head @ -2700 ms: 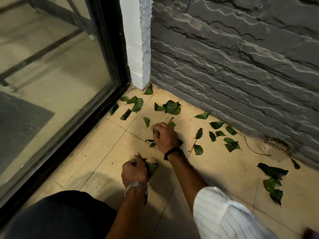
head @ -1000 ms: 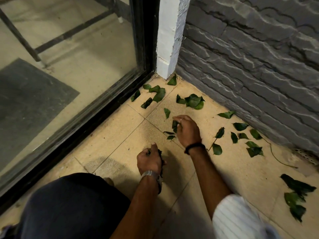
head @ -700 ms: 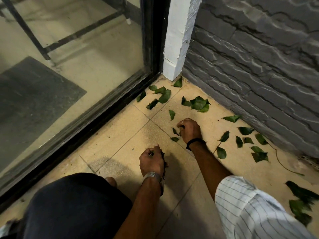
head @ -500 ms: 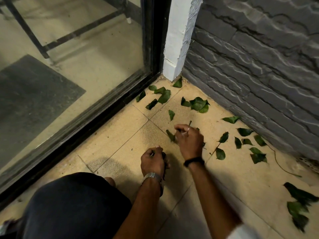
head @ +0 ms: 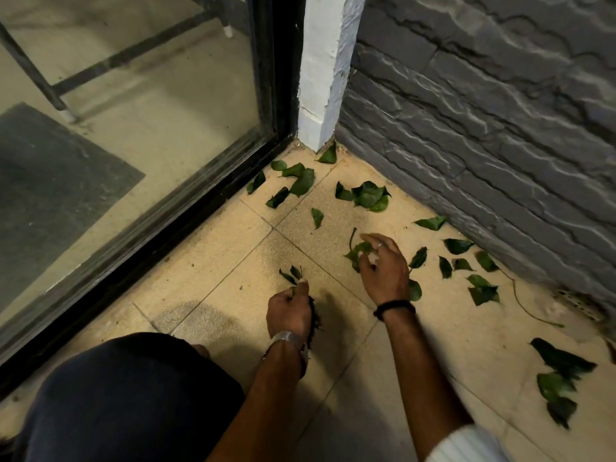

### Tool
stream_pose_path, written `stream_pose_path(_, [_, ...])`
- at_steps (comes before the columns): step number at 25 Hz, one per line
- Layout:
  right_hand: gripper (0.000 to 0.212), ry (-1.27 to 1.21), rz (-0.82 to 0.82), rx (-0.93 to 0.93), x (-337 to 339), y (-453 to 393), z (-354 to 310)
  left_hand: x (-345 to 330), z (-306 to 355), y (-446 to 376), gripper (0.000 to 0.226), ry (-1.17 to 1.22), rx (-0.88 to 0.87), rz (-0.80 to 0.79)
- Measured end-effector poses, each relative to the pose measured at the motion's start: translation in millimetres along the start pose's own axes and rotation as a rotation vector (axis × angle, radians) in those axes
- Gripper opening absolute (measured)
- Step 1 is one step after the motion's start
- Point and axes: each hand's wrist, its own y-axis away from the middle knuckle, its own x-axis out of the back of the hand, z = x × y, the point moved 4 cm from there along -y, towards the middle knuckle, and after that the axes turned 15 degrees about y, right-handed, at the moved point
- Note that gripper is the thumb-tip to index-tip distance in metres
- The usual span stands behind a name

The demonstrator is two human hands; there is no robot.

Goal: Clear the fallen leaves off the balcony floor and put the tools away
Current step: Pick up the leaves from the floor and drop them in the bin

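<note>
Right hand (head: 383,268) nearer: fingers (head: 383,243) loosely spread, pinching leaves (head: 358,251) just off the floor (head: 233,248), stem pointing toward the corner. Left hand (head: 289,310) curled round a gathered bunch (head: 313,315), close beside, toward the glass door (head: 133,128).

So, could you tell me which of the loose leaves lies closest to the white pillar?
The single leaf propped at the white pillar base in the corner; the other leaves lie farther out on the tiles.

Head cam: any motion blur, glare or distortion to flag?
Head view: right hand and the leaves it holds are smeared; left hand sharper. Glass door has a hazy sheen. Wide-angle bends the door frame. Bottom edge dark.
</note>
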Motion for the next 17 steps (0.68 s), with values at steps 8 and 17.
stream_pose_path(8, [0.023, -0.077, 0.118, -0.151, 18.5, -1.1, 1.7, 6.1, 8.1, -1.3, 0.043, 0.079, -0.048, -0.011])
stream_pose_path(17, [0.049, -0.405, -0.230, -0.019, 4.2, 144.3, -52.8, 4.5, -0.1, -3.1, 0.045, -0.087, -0.007, 0.042])
